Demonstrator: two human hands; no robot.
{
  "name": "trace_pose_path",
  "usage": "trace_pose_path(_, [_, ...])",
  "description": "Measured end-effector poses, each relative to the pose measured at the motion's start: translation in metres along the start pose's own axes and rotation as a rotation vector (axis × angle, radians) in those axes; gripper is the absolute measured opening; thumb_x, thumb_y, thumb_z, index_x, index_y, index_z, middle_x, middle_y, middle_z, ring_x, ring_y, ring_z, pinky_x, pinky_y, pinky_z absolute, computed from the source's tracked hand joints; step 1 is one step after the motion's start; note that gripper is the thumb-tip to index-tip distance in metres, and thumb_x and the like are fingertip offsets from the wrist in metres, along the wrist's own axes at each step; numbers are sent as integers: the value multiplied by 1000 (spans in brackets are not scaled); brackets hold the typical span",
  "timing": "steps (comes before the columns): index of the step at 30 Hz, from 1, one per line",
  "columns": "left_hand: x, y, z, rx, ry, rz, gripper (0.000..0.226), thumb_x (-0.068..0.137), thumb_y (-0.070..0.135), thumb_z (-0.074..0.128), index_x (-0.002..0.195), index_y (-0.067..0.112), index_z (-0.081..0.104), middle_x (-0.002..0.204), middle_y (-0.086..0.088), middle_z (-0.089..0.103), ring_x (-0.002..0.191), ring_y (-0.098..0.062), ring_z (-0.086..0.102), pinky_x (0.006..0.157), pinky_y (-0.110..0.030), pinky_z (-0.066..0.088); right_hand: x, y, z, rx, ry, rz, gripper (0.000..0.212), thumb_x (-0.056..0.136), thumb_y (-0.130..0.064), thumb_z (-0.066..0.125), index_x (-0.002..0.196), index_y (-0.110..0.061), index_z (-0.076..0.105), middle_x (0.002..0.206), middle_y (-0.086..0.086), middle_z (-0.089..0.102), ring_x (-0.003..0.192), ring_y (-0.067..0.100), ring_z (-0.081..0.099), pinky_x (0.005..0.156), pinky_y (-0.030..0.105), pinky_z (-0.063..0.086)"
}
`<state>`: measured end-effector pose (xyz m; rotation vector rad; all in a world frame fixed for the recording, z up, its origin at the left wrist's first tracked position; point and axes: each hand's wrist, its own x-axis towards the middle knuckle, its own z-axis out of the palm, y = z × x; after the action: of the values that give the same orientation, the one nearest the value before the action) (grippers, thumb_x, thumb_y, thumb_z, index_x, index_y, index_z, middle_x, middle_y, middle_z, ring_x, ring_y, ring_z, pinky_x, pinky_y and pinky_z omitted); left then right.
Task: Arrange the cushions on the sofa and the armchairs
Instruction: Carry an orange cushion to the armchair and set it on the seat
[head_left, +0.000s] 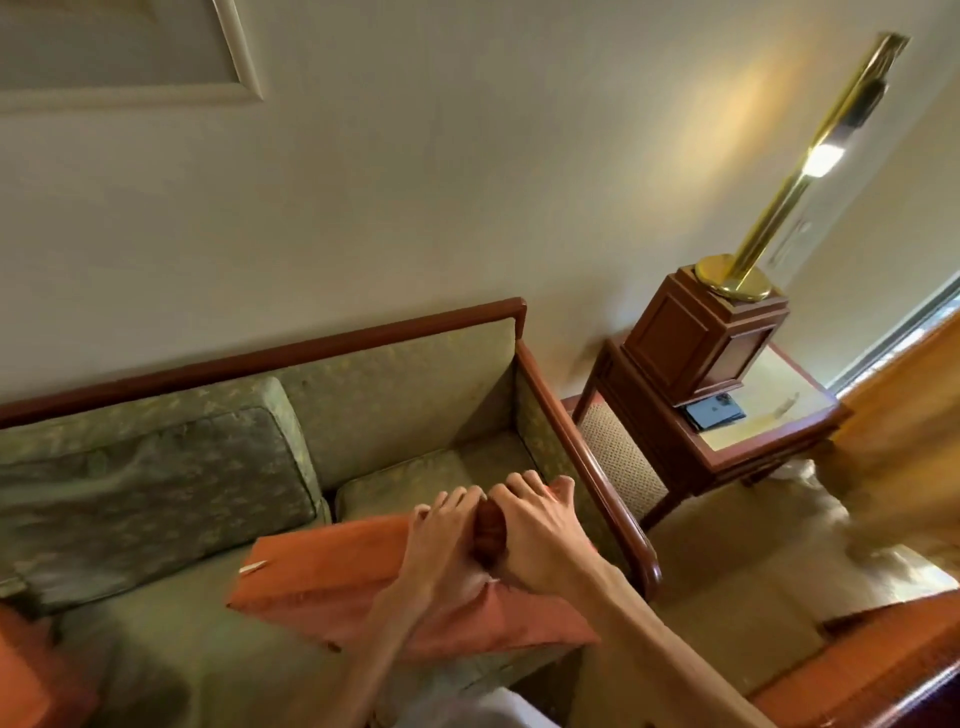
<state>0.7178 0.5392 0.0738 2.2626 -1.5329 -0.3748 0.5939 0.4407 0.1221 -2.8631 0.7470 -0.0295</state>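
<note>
1. Head view — the camera is tilted and looks down at the right end of a green sofa (405, 395) with a dark wood frame, set against a pale wall.
2. An orange cushion (322, 577) lies on the sofa's seat near the right arm, tipped so that its far edge stands higher than its near edge.
3. The left hand (441, 535) rests on top of the cushion with fingers spread and stretched forward, pressing on the fabric.
4. The right hand (540, 530) lies just beside it on the same cushion, fingers also spread wide, their tips reaching the cushion's far edge.
5. Between the two hands a dark reddish fold of the cushion bulges up; whether either thumb pinches it I cannot tell.
6. A green back cushion (150, 488) stands against the sofa's back at the left; the back is bare at the right, behind the hands.
7. Another orange cushion (31, 675) shows partly at the lower left edge, on the seat.
8. To the right of the sofa stands a side table (737, 447) — on it a wooden box (701, 338) bearing a brass lamp (779, 208), lit.
9. A phone (714, 410) lies flat on the table just in front of the box.
10. A framed picture (130, 52) hangs on the wall at the upper left.
</note>
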Motion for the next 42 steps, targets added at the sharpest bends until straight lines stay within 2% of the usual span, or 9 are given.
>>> trace_pose_path(4, [-3,-46,-42,-313,23,65,68,69,38,70,131,30,42,124,9,57,111,-14,55,86,-33,52,15,-49,-49,134,111,-71,94,59,-47,74,142,-22,36,131,0,44,122,21,38,101,44,33])
trace_pose_path(7, [-8,-94,-36,-467,-107,-61,81,67,23,85,134,39,44,115,18,64,101,-5,63,90,-37,56,31,-65,-30,222,-19,-20,120,59,-60,76,154,-22,13,152,3,27,139,23,22,115,43,25])
trace_pose_path(10, [-32,-149,-16,-666,-96,-127,100,56,-8,91,136,33,48,111,32,65,101,10,60,90,-20,50,24,-52,15,130,-136,38,123,56,-63,76,153,-25,10,151,1,32,141,23,26,120,41,14])
trace_pose_path(15, [-59,-233,-43,-680,-129,-392,137,27,40,96,147,10,37,125,-3,63,119,-21,58,86,-11,46,0,-15,29,-4,-117,143,110,53,-68,64,149,-33,22,141,-5,38,136,22,31,119,48,11])
trace_pose_path(21, [-45,-225,-87,-469,-196,-203,138,41,50,98,151,39,15,146,3,37,134,-17,41,112,-34,37,6,0,27,38,-205,294,114,56,-51,79,147,-34,13,141,0,29,128,27,29,102,54,35])
trace_pose_path(27, [-14,-89,-66,376,-181,-45,137,72,48,84,152,21,-24,154,-29,-35,144,-49,-24,118,-62,-10,9,-6,33,171,-106,339,116,54,-49,84,148,-26,19,141,-2,27,127,21,29,105,46,35])
trace_pose_path(33, [12,23,3,329,-249,275,134,73,66,74,154,21,-22,161,-32,-4,149,-47,-9,117,-64,-9,-25,-2,48,424,-7,528,131,39,-58,80,151,-16,27,148,3,27,137,24,28,113,39,33])
trace_pose_path(37, [8,33,16,252,-190,369,134,69,65,78,157,24,-14,145,-22,44,137,-38,39,119,-58,13,-50,12,43,442,42,530,93,57,-49,81,137,-21,44,121,-9,45,111,13,43,101,38,42])
trace_pose_path(42, [13,9,-38,80,-35,251,122,72,53,78,159,27,-4,134,-4,54,126,-24,45,113,-45,26,-12,-7,-3,354,92,320,54,81,-27,72,131,-20,53,126,0,52,118,18,42,105,37,35])
